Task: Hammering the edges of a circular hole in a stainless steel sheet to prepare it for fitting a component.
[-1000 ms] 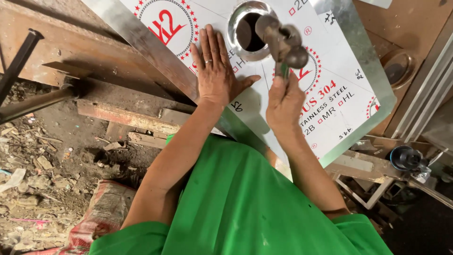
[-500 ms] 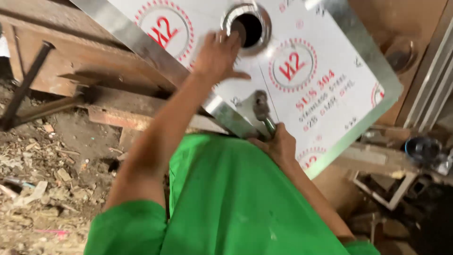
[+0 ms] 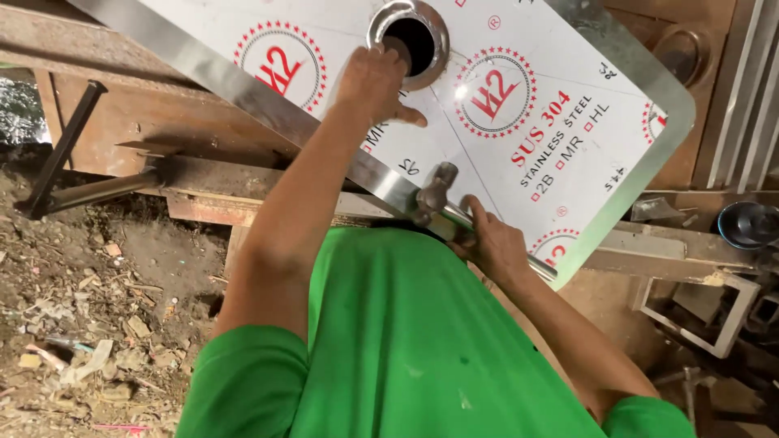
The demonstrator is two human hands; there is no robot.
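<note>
A stainless steel sheet (image 3: 341, 32) with a white protective film and red round stamps lies across a rusty workbench. A round hole with a raised metal rim (image 3: 414, 31) sits near its top. My left hand (image 3: 372, 81) rests on the sheet with its fingers at the rim of the hole. My right hand (image 3: 492, 243) grips the handle of a hammer (image 3: 432, 195) at the sheet's near edge, the head lowered close to the folded steel border.
The rusty workbench (image 3: 122, 130) carries a black metal bar (image 3: 61, 146) at the left. Dirt and debris (image 3: 73, 324) cover the ground. Metal frames and scrap (image 3: 714, 308) and a dark round tin (image 3: 751, 223) lie at the right.
The hammer came down from above the hole to the sheet's near edge. My left hand slid up from the flat sheet to the rim of the hole.
</note>
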